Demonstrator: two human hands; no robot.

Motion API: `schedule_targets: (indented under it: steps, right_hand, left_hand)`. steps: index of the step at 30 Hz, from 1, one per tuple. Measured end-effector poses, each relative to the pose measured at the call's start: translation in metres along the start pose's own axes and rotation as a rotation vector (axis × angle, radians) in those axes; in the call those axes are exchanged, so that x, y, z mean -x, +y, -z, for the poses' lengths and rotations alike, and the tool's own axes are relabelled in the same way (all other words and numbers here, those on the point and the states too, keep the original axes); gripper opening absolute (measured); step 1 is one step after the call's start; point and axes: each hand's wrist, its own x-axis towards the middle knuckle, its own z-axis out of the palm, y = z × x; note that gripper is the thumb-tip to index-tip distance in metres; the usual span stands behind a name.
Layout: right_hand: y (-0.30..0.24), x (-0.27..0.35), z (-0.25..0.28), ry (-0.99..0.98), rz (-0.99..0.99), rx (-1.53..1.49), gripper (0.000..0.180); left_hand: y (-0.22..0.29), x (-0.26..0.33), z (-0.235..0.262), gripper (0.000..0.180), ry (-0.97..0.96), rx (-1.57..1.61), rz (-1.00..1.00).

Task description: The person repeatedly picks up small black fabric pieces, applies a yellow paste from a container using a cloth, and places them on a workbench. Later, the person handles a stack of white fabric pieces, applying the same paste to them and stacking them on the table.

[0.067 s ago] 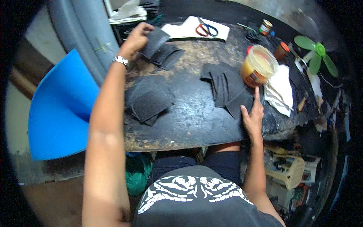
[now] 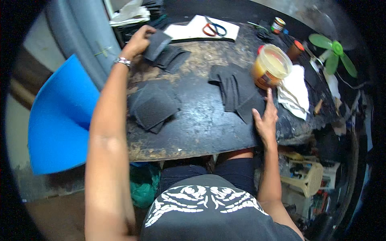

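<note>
A dark grey cut fabric piece point(image 2: 157, 43) is pinched in the left hand point(image 2: 138, 41) above a small pile of the same pieces point(image 2: 171, 58) at the worn black tabletop's point(image 2: 201, 120) far left. The right hand point(image 2: 266, 116) lies open, fingers spread, on another dark stack point(image 2: 235, 88) beside a yellow plastic tub point(image 2: 271, 66).

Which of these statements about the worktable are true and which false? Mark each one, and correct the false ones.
1. The left hand holds a dark piece at the far left of the table. True.
2. The right hand holds the scissors. False: it rests flat on the table's near edge, fingers on a pile of dark pieces; the scissors lie apart on a white sheet.
3. A yellow tub stands beside a white cloth. True.
4. The green fan lies on the blue sheet. False: it is at the table's right; the blue sheet is off to the left.
</note>
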Motion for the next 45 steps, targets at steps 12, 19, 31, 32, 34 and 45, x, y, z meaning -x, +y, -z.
schedule_targets:
  steps: [12,19,31,32,34,45]
  right_hand:
    - [-0.03,0.022,-0.006,-0.232,0.375,-0.516,0.094]
    - [-0.023,0.047,0.016,0.166,0.183,-0.292,0.053]
    - [-0.051,0.109,0.007,-0.032,0.206,0.041,0.048]
    - [-0.051,0.109,0.007,-0.036,0.216,0.059,0.048]
    - [-0.051,0.108,0.006,-0.042,0.215,0.098,0.049]
    - [-0.065,0.118,-0.002,-0.084,0.327,0.17,0.053]
  left_hand:
    - [0.141,0.141,-0.169,0.07,-0.564,0.134,-0.572]
    - [0.137,0.198,-0.157,0.047,-0.471,0.0,-0.271]
    - [0.139,0.259,-0.146,0.017,-0.045,-0.075,0.023]
    - [0.14,0.26,-0.147,0.019,-0.038,-0.068,0.031]
    - [0.141,0.26,-0.147,0.024,-0.011,-0.058,0.043]
    - [0.144,0.252,-0.137,0.046,-0.181,-0.002,0.109]
